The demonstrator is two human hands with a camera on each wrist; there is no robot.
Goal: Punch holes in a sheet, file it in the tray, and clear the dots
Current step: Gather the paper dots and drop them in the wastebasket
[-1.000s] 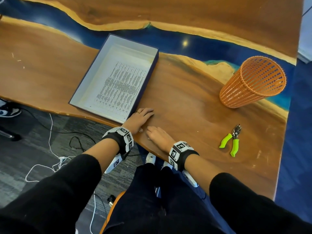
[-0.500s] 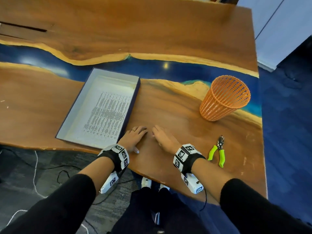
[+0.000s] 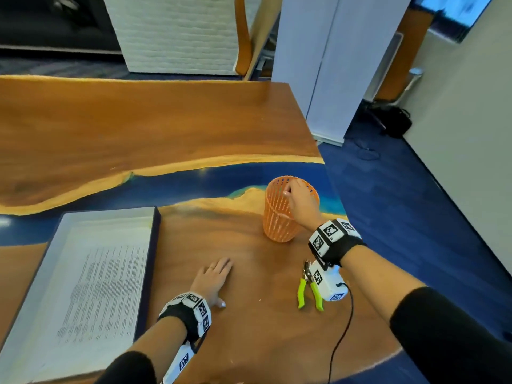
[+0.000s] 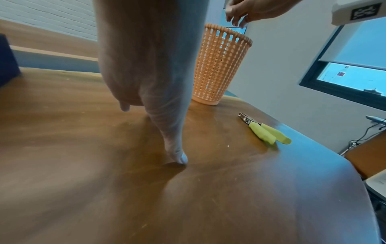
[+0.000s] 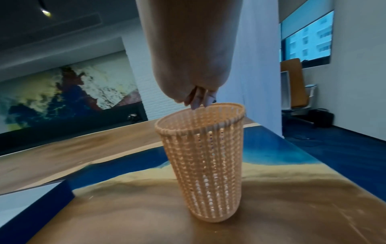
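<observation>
Since half a second ago the right hand (image 3: pixel 300 202) has left the bench (image 3: pixel 138 128) and risen over the mouth of the orange plastic lattice basket (image 3: pixel 278 220), a tapered round cup standing upright; its fingertips (image 5: pixel 198 100) are bunched and point down just above the rim, and whether they pinch any paper dots I cannot tell; the left hand (image 3: pixel 212 278) has slid rightward and lies flat, fingers straight and together, palm pressed on the glossy grained wood, holding nothing; the bench is a live-edge slab with a smooth blue resin river across it; the printed white sheet (image 3: pixel 102 286) lies flat inside the shallow rectangular navy-walled tray (image 3: pixel 151 261), left of the left hand; the steel hole punch with lime-green handles (image 3: pixel 309 289) lies near the right wrist, apart from both hands.
</observation>
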